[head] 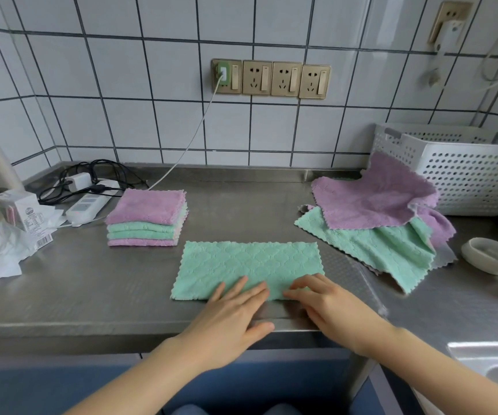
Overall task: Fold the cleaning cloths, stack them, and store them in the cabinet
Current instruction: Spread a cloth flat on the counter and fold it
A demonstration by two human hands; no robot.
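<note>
Green cloth [249,265], folded once, lies flat on the tabletop [77,295] under both hands. Left hand [231,313] and right hand [328,304] press its near edge with flat fingers, gripping nothing. Uneven pressure could shift the layers, making a crooked fold.

Print and barcode on white packet [32,218] illegible

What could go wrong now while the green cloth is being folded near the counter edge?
The green cloth lies close to the counter's front edge, under both flat hands; a careless fold might drag it off. The folded stack looks slightly uneven, so another cloth could tip it.
</note>
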